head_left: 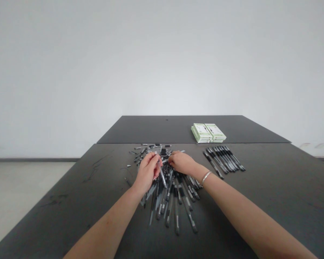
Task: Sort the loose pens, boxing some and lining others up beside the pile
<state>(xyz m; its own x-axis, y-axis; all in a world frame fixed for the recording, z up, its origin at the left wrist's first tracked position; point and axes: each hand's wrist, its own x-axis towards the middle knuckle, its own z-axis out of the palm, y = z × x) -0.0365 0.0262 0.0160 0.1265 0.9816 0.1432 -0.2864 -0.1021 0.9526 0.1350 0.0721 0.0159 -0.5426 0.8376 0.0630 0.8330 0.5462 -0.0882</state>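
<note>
My left hand [149,167] is closed on a clear pen barrel [162,176], which slants down and to the right over the pile. To its right, my right hand [182,162] reaches into the pile of pens and pen parts [175,201]. Its fingers are bent together at the pile's upper part; whatever they pinch is hidden. Clear barrels and black grips fan out below both hands toward me. Smaller loose parts [137,155] lie beyond and left of my left hand.
A row of several capped pens [224,158] lies side by side to the right of the pile. Farther back, green-and-white boxes [208,133] stand stacked on the dark table [259,201]. A seam crosses the table in front of the boxes. Behind is a white wall.
</note>
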